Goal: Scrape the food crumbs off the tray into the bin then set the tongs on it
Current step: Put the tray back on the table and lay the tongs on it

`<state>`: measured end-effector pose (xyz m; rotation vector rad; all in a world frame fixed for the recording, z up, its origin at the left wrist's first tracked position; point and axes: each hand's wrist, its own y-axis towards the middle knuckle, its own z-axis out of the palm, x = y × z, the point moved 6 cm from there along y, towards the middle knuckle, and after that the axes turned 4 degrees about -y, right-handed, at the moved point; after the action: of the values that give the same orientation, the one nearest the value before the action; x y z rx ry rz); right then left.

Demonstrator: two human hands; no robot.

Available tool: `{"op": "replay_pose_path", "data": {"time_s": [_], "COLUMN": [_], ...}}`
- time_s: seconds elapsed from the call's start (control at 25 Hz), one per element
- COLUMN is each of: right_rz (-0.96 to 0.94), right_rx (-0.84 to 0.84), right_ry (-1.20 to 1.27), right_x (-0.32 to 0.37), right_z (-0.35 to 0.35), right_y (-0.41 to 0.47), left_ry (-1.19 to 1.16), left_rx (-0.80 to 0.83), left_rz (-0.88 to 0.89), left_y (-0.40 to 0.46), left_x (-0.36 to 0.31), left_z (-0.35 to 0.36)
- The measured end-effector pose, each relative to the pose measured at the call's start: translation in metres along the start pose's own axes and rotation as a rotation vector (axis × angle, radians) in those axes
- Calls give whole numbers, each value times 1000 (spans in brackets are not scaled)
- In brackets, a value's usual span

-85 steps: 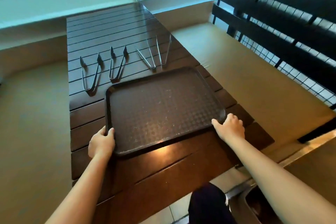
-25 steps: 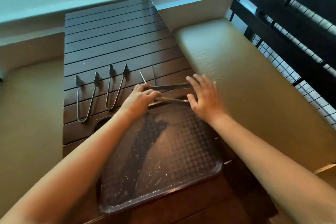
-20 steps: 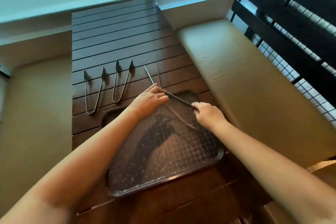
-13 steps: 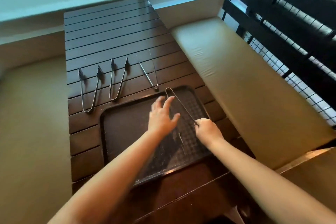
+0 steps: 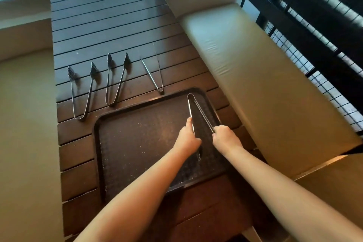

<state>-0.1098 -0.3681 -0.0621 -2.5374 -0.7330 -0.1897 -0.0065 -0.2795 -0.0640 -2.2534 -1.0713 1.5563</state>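
1. Tongs (image 5: 198, 111) lie on the right part of the dark tray (image 5: 137, 143), which sits on the slatted surface (image 5: 110, 25).
2. Left hand (image 5: 187, 138) and right hand (image 5: 225, 137) each pinch one arm.
3. Three other tongs (image 5: 114, 82) lie beyond the tray.

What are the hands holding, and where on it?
Thin tongs over the tray: left hand holds one arm, right hand the other, near the tips.
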Motion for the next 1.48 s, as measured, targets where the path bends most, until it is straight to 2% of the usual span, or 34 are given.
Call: {"op": "replay_pose_path", "data": {"time_s": [0.12,0.24,0.4,0.52,0.76,0.92,1.08,1.16,1.24,1.32,1.48], "right_rz": [-17,-76,0,48,43,79,82,75,82,48,-371], "right_rx": [1,-125,-353,-304,-85,-126,-128,-101,-92,-226,-555], "right_ry": [-59,-1,283,308,276,145,113,102,108,190,272], "right_x": [1,4,-22,-47,-52,-46,-46,-47,-47,-34,51], "right_z": [-3,-16,-42,-38,-14,-14,-13,-12,-14,-33,-93], "right_y": [10,19,55,93,119,117,118,118,119,117,78], "left_ry": [-40,-47,28,99,121,78,-3,-49,-53,0,502], "left_rx": [-9,-70,-408,-562,-558,-614,-672,-653,-584,-519,-511], "left_rz": [-41,-73,-83,-117,-271,-340,-365,-330,-224,-76,199], "left_y": [11,16,46,87,152,167,166,162,148,125,64], "left_x": [1,-2,-16,-21,-16,-12,-9,-5,-8,-16,-37], "left_z": [4,-3,-66,-120,-157,-156,-158,-163,-164,-162,-171]}}
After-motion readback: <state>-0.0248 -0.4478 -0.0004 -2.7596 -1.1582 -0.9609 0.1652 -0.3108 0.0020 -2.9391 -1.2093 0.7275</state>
